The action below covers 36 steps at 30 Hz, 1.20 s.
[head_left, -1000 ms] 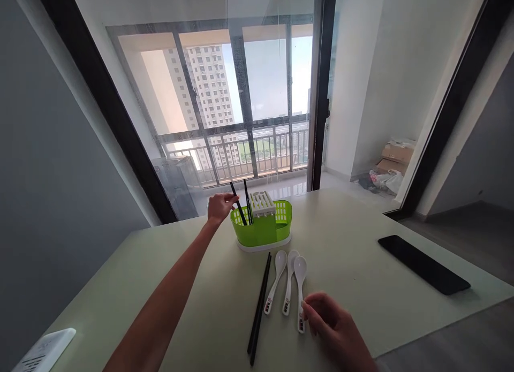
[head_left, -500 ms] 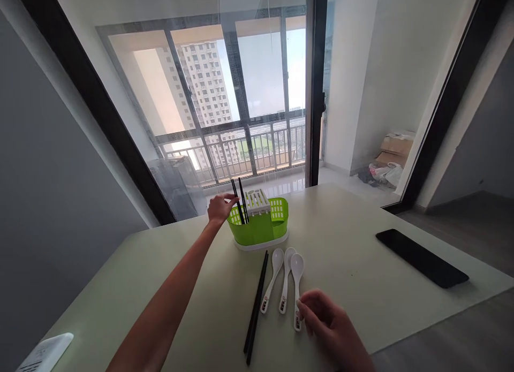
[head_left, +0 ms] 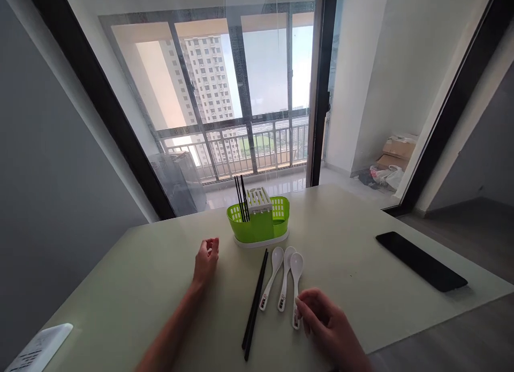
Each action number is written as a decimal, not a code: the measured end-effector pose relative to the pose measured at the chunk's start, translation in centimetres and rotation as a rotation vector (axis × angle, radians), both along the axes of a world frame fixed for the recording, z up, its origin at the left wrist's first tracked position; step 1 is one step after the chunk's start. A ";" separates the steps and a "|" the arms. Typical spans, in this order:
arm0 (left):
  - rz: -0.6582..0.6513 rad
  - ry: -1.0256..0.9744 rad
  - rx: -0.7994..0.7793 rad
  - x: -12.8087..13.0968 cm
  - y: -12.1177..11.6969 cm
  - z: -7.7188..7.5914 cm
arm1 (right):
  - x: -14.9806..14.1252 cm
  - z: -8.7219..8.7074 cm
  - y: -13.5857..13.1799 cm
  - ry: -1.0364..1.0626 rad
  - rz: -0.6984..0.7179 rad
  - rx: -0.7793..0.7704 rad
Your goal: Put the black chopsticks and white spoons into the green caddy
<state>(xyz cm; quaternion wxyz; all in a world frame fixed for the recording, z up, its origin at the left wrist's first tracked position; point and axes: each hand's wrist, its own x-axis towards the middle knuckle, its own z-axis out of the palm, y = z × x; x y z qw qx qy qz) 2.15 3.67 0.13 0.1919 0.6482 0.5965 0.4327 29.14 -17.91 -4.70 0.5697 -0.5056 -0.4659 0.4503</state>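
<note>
My left hand (head_left: 206, 259) is over the table, to the left of the green cutlery holder (head_left: 257, 227). Its fingers are curled in, with nothing visible in them. Black chopsticks (head_left: 242, 200) stand in the holder's left compartment, leaning slightly. In front of the holder lie two black chopsticks (head_left: 255, 308) side by side, then three white spoons (head_left: 286, 275) with printed handles. My right hand (head_left: 329, 324) has thumb and forefinger together at the rightmost spoon's handle (head_left: 296, 319). Whether they grip it is hidden; the spoon lies flat.
A white slotted lid (head_left: 259, 198) tops the holder's middle. On the right of the table (head_left: 341, 243) lies a black phone-like slab (head_left: 421, 260). A white object (head_left: 44, 348) is at the left front edge. Behind the table stands a glass door with a dark frame (head_left: 320, 93).
My left hand has let go of the chopsticks in the holder and drawn back toward me, down and left. My right hand and the spoons have stayed put.
</note>
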 end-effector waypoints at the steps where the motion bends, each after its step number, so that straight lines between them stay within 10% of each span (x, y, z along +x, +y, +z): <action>1: -0.079 0.029 -0.038 0.1 -0.8 -0.4 | 0.0 0.0 0.0 -0.004 -0.004 -0.006; 15: -0.533 0.473 -0.239 4.6 -5.4 -0.1 | -0.2 0.3 -0.2 -0.055 0.004 -0.011; 36: -0.300 0.982 -0.327 7.3 -6.7 3.2 | -0.1 0.0 -0.4 -0.099 0.014 -0.014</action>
